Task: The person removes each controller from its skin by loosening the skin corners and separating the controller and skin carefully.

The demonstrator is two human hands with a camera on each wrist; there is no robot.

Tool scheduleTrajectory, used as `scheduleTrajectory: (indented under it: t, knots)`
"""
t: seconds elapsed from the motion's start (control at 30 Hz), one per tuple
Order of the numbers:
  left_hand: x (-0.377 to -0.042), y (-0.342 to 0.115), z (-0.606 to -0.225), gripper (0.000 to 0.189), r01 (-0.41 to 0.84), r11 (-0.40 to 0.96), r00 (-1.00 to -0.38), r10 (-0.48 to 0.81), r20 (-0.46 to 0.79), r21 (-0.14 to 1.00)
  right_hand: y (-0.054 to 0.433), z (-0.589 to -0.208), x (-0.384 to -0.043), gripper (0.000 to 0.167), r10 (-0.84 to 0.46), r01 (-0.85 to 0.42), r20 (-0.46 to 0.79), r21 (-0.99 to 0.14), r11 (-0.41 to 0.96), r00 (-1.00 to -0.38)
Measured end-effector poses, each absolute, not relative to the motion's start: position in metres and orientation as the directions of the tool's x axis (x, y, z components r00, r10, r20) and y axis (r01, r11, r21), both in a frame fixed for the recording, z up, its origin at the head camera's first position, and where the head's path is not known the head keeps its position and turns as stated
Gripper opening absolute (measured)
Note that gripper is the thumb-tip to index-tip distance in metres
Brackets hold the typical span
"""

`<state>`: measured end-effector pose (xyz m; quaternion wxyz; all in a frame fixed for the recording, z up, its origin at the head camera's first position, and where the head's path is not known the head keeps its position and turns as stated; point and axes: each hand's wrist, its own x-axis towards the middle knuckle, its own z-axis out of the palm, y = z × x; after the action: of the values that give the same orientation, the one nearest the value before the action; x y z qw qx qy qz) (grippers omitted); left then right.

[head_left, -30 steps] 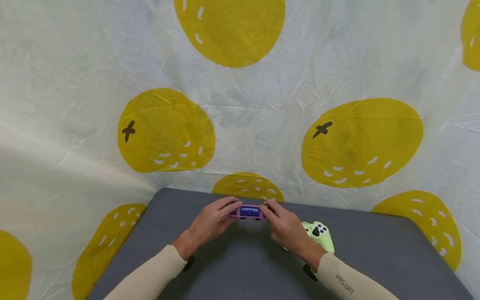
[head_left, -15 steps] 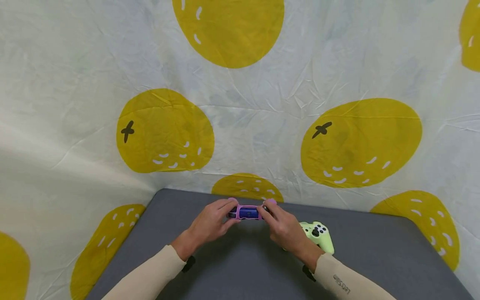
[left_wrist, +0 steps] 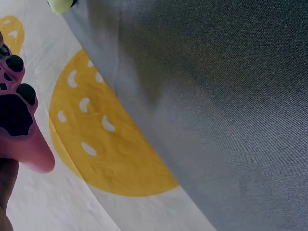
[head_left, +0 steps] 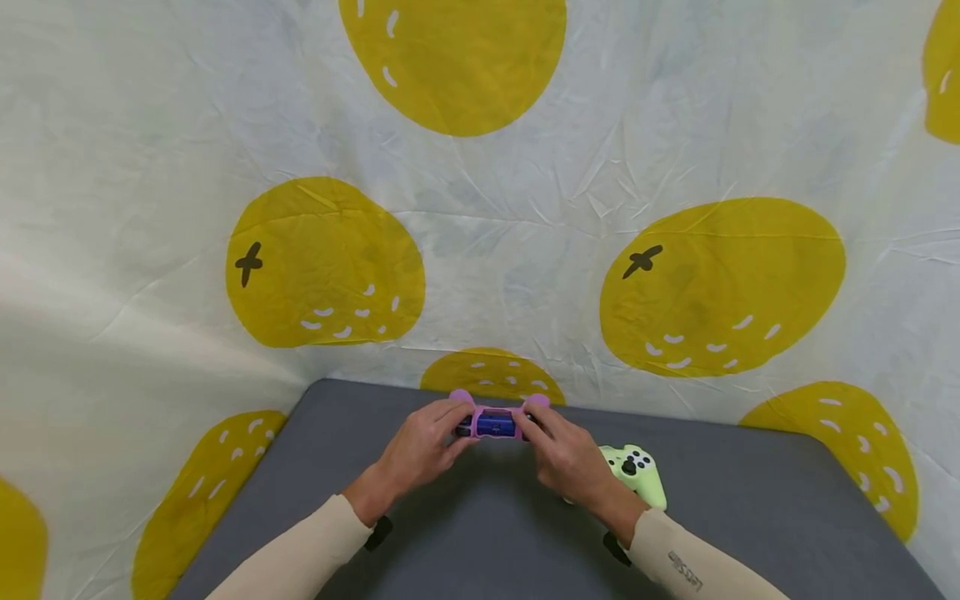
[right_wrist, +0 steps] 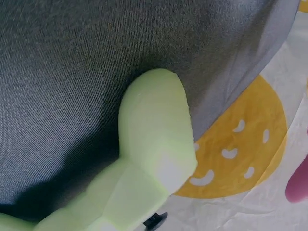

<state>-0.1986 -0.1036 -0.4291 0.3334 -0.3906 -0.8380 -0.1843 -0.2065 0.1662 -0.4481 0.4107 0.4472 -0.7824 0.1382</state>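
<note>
A blue game controller [head_left: 495,424] in a pink sleeve is held up over the dark grey table, its far edge toward the wall. My left hand [head_left: 422,446] pinches its left end, thumb along the near side and fingers on top. At the right end, my right hand [head_left: 566,454] grips it, with fingertips over the face. Both pink handles poke up past the fingers. The left wrist view catches a pink handle [left_wrist: 36,151] and dark thumbsticks. A second controller, light green [head_left: 643,482], is near my right wrist, partly hidden by the forearm; its green handle [right_wrist: 154,120] fills the right wrist view.
The grey cloth-covered table [head_left: 480,533] reaches back to a white fabric wall [head_left: 517,292] printed with large yellow fruit. More of this fabric hangs at the left side. Dark bands circle both wrists under beige sleeves [head_left: 300,546].
The controller has tipped in my hands, so its pink handles now show above the fingers. My left fingers have shifted outward along its end. The green controller stays put.
</note>
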Motion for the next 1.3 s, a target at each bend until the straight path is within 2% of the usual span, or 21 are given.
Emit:
scheduleTrajectory:
  t: [0.13,0.27,0.43,0.67,1.0,1.17,1.23,1.3]
  knots:
    - [-0.200,-0.104,-0.431,0.050,0.779,0.627,-0.436,0.531,0.726,0.008,0.164,-0.443,-0.203,0.046,-0.585,-0.806,0.754,0.129,0.578,-0.299]
    - [-0.199,-0.104,-0.430,0.051,0.768,0.641,-0.434,0.524,0.733,-0.003,0.162,-0.434,-0.197,0.035,-0.582,-0.790,0.720,0.077,0.608,-0.378]
    - [-0.197,-0.103,-0.429,0.053,0.758,0.652,-0.421,0.523,0.741,-0.030,0.158,-0.422,-0.189,0.048,-0.565,-0.743,0.672,0.032,0.669,-0.480]
    - [-0.196,-0.103,-0.432,0.053,0.764,0.643,-0.391,0.525,0.756,-0.052,0.151,-0.419,-0.183,0.042,-0.543,-0.696,0.631,0.008,0.718,-0.554]
    - [-0.193,-0.103,-0.434,0.057,0.747,0.660,-0.390,0.533,0.751,-0.081,0.150,-0.426,-0.183,0.044,-0.552,-0.698,0.684,0.086,0.711,-0.477]
    - [-0.188,-0.104,-0.433,0.057,0.738,0.670,-0.416,0.547,0.726,-0.083,0.150,-0.430,-0.186,0.042,-0.567,-0.722,0.712,0.123,0.681,-0.414]
    - [-0.187,-0.103,-0.433,0.054,0.729,0.680,-0.433,0.547,0.716,-0.078,0.150,-0.432,-0.187,0.037,-0.577,-0.731,0.722,0.146,0.667,-0.382]
    - [-0.186,-0.103,-0.432,0.052,0.718,0.692,-0.445,0.543,0.712,-0.079,0.150,-0.433,-0.188,0.021,-0.586,-0.735,0.731,0.175,0.656,-0.349]
